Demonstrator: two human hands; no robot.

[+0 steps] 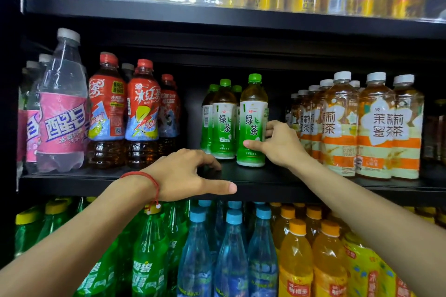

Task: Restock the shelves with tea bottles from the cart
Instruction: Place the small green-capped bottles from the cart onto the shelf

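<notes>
Meanwhile right hand (281, 143) grips the green tea bottle (253, 123); left hand (190, 173) rests spread on shelf (277, 183).

Green bottle (252, 125): "绿茶", perhaps "统一"

Left hand (190, 173) spread open, right hand (277, 144) curled, gripping.

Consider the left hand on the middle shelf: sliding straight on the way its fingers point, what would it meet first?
Most likely the base of the unheld green tea bottle just beyond the left hand's fingers, left of the held bottle in the right hand; depth is hard to judge.
</notes>
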